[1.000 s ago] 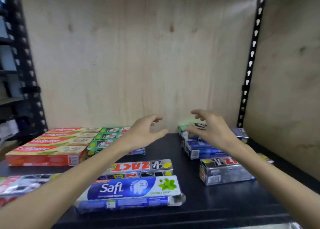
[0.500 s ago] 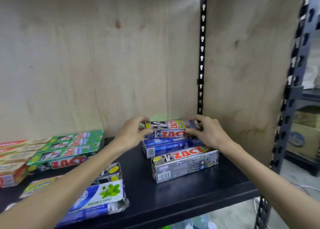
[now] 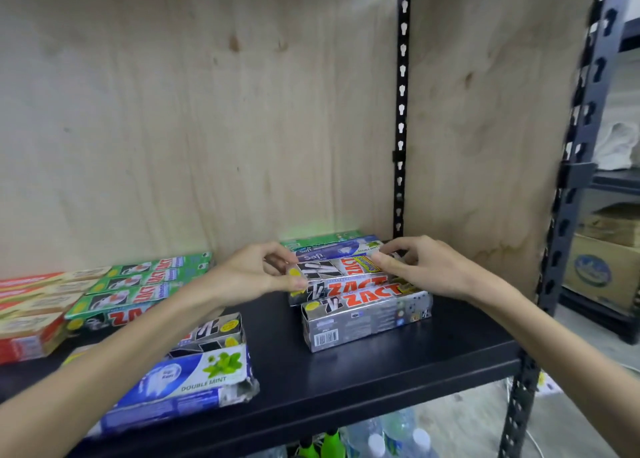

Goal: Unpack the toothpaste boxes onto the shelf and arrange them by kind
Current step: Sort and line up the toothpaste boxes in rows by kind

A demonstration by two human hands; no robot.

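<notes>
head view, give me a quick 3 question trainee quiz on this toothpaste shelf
1. True or false: both hands grip the same silver Zact box.
2. Which boxes lie nearest the shelf's left end? A) red boxes B) green Zact boxes C) Safi boxes
3. Fill in: the front Safi box reads "double ____".

Key: 1 true, left hand and right hand pinch its two ends. 2 A, the red boxes. 3 mint.

glossy cardboard boxes (image 3: 363, 315), matt shelf (image 3: 346, 378)
</notes>
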